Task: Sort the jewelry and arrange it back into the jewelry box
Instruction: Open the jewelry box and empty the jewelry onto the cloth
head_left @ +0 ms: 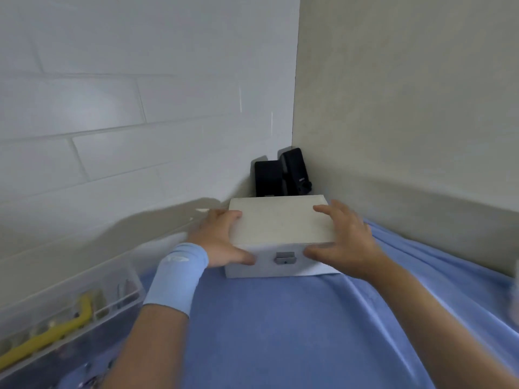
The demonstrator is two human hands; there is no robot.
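Found the jewelry box (280, 223) closed on the blue cloth (280, 332), just in front of the black speakers (280, 175). Gripped it at both ends: left hand (216, 242) with thumb on the front face and fingers over the lid edge, right hand (345, 242) likewise, fingers spread on top. Judged this the opening step, lid not yet raised. Called next for drawing the box away from the speakers, then freeing the clasp (285, 258) and lifting the lid. Lay with long axis left to right across the speakers' front, clasp face turned away from them.

White jewelry box (280, 223) on blue cloth (280, 332)
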